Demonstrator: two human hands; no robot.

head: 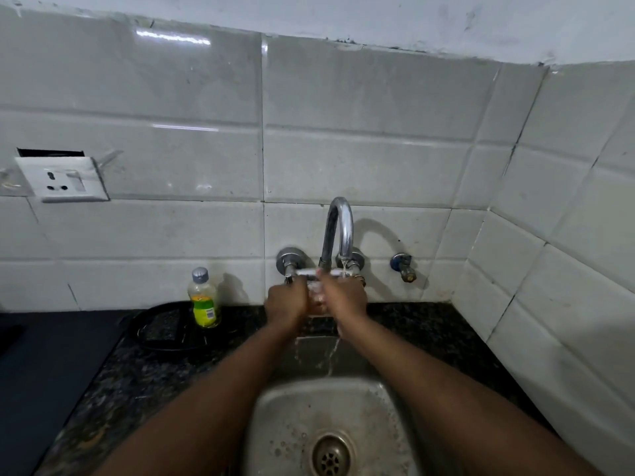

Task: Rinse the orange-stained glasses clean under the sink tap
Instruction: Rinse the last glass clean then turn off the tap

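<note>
We hold a clear glass (316, 297) between both hands, raised above the back edge of the steel sink (330, 427) and just under the curved chrome tap (338, 231). Our left hand (287, 302) wraps its fingers around the left side of the glass, and our right hand (345, 298) closes on the right side, with one fingertip up at the rim. A thin stream of water (343, 267) falls from the spout onto the right hand beside the rim, and more water runs down the sink's rear wall. The glass is smooth and see-through; whether any orange stain is on it we cannot tell through the blur. The sink basin is dull and spotted, with a round perforated drain (330, 456) at the bottom. The counter (422, 324) is dark speckled stone, and the wall behind is glossy white tile (360, 166). To the left stands a small plastic bottle (203, 298) with a grey cap and a yellow-green label, its writing too small to read, nearly empty with a little pale liquid. A white socket (62, 180) sits on the wall further left.
</note>
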